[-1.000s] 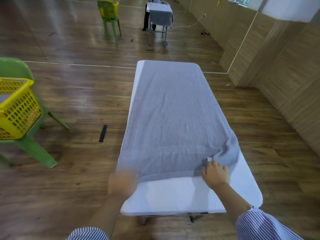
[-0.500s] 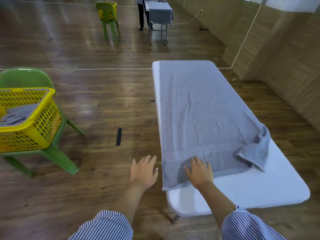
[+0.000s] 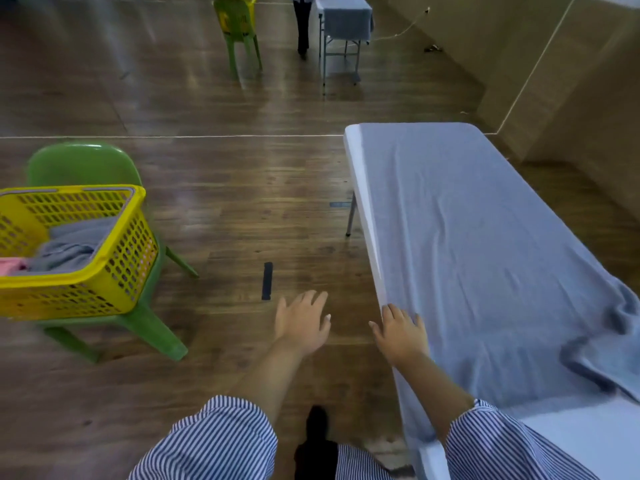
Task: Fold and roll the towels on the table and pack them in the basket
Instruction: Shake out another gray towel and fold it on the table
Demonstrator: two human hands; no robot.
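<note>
1. Your right hand [image 3: 400, 332] lies flat with straight fingers on the left edge of the grey towel [image 3: 485, 265], where the cloth meets the long side of the bench [image 3: 362, 188]. It presses the towel and grips nothing.
2. Your left hand [image 3: 303, 322] hovers over the wooden floor [image 3: 242, 188] just left of the bench, fingers spread and relaxed, holding nothing.
3. The towel covers the bench from its far end to near you. Well to the right of your right hand its near corner is bunched and folded over, and bare white bench top shows below it.
4. Left of your left hand the floor is open as far as the yellow basket [image 3: 114, 258], which sits on a green chair [image 3: 83, 164] and holds grey and pink cloth. A dark strip [image 3: 267, 281] lies on the floor just beyond your left hand.
5. Since half a second ago the view has swung left: the bench now sits further right, the basket shows more fully, and your right hand has slid from the towel's near strip to its left edge.
</note>
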